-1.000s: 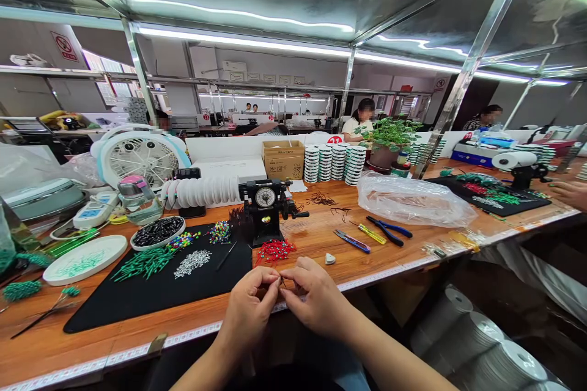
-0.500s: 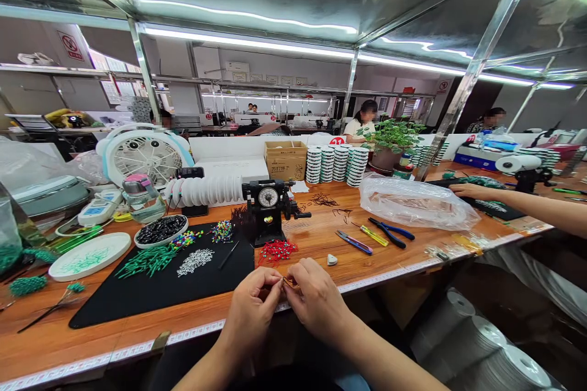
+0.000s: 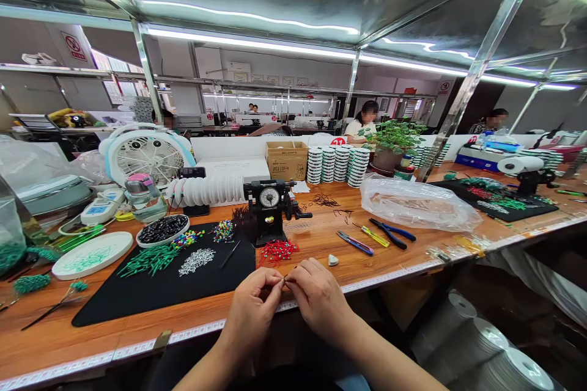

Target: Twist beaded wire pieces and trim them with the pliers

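Note:
My left hand (image 3: 255, 305) and my right hand (image 3: 318, 299) meet at the table's front edge, fingertips pinched close together. Between them is a thin dark strand, too small to make out well. Just beyond my fingers lies a pile of red pieces (image 3: 277, 251), in front of a black winding machine (image 3: 269, 211) with a dial and crank. On the black mat (image 3: 160, 293) to the left are green pieces (image 3: 151, 260), small clear pieces (image 3: 196, 261) and coloured beads (image 3: 224, 231). A small white object (image 3: 332, 260) sits right of my hands.
Cutters (image 3: 354, 243), a yellow-handled tool (image 3: 375, 236) and blue pliers (image 3: 392, 233) lie to the right, near a plastic bag (image 3: 417, 201). White plates, a bottle and a fan (image 3: 147, 159) stand left. Spool stacks (image 3: 337, 165) and people are beyond.
The strand between my fingertips shows less, and my right fingers have closed in toward my left. The other person's arm at the right has left the mat there.

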A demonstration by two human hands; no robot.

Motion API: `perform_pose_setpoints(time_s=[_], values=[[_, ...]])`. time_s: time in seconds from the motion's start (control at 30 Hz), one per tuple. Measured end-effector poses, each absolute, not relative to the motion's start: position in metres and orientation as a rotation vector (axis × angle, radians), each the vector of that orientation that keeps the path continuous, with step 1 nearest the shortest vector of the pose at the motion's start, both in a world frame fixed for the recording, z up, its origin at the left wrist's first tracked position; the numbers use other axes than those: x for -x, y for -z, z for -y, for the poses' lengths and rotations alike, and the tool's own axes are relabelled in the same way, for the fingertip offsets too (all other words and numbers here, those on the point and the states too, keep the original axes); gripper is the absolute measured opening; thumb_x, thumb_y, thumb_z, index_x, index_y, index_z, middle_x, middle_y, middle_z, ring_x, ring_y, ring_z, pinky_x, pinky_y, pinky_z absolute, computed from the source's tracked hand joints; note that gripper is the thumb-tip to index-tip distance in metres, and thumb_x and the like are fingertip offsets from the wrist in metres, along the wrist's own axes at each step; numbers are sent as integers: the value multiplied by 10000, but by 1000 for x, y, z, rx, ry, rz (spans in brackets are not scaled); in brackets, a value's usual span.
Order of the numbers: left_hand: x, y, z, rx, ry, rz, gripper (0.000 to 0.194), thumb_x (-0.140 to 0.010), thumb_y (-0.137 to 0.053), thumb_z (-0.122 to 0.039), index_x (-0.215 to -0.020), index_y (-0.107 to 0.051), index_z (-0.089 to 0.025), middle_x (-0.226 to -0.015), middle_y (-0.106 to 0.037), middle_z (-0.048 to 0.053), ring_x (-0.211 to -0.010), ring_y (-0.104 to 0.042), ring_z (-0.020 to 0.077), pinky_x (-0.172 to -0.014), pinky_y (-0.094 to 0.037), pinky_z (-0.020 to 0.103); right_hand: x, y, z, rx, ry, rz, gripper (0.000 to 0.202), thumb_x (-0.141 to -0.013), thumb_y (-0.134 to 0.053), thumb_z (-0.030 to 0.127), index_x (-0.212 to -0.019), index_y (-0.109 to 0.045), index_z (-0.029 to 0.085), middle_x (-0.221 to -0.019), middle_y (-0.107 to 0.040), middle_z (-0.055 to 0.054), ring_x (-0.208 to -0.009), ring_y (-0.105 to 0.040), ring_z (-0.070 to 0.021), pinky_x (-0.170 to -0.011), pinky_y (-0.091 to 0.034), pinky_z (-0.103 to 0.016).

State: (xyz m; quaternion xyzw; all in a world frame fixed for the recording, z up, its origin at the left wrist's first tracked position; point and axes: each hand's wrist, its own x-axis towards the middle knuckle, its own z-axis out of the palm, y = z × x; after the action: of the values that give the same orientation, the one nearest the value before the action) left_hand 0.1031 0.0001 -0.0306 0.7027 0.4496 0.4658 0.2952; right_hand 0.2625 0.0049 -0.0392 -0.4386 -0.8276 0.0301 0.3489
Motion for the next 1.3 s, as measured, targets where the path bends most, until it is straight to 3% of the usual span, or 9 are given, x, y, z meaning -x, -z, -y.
perform_pose_setpoints(time_s=[0.33, 0.4, 0.53, 0.6, 0.8, 1.03, 1.3], values=[[-100, 28, -3, -1856, -1222, -1196, 152, -810, -535, -245, -697, -611, -176, -789, -659, 42, -758, -611, 179, -727, -467, 292, -266, 37, -7, 1035, -280, 2041, 131, -875, -477, 143, -783, -561, 184, -763, -600, -20, -741, -503, -161, -700, -385, -284], [-100, 29, -4, -1854, -1220, -1189, 150, -810, -533, -245, -702, -611, -177, -791, -661, 43, -760, -614, 179, -725, -470, 291, -265, 39, -6, 1070, -288, 2000, 62, -854, -499, 149, -857, -555, 173, -817, -602, -41, -776, -518, -177, -719, -405, -298], [-102, 29, -3, -1861, -1225, -1188, 148, -808, -533, -248, -699, -604, -178, -784, -656, 44, -752, -611, 181, -719, -469, 293, -264, 41, -4, 1084, -240, 2057, 274, -853, -474, 141, -1125, -498, 153, -979, -603, -89, -878, -531, -214, -780, -421, -345], [-102, 30, -2, -1869, -1229, -1189, 144, -807, -532, -244, -697, -599, -178, -780, -652, 43, -751, -606, 182, -721, -466, 296, -264, 39, -3, 1079, -210, 2123, 301, -876, -431, 139, -1167, -495, 177, -977, -610, -81, -871, -533, -215, -778, -420, -351], [-102, 33, -2, -1895, -1219, -1181, 161, -823, -510, -244, -694, -582, -180, -789, -646, 44, -759, -601, 179, -727, -462, 297, -263, 37, -1, 1136, -150, 2180, 232, -886, -401, 133, -1014, -586, 190, -844, -579, -68, -785, -518, -197, -697, -402, -312], [-103, 27, 6, -1985, -1134, -1223, 158, -833, -474, -204, -709, -571, -185, -748, -622, 37, -708, -575, 173, -683, -451, 283, -260, 37, 3, 1201, -38, 2206, 178, -851, -420, 103, -824, -585, 162, -763, -556, -62, -732, -487, -202, -649, -349, -312], [-103, 25, 16, -2091, -1048, -1310, 164, -860, -416, -169, -814, -572, -190, -832, -602, 55, -775, -550, 191, -724, -431, 305, -264, 25, 6, 1178, -343, 2167, 145, -833, -445, 83, -769, -531, 180, -784, -566, -25, -757, -501, -172, -664, -365, -282]])
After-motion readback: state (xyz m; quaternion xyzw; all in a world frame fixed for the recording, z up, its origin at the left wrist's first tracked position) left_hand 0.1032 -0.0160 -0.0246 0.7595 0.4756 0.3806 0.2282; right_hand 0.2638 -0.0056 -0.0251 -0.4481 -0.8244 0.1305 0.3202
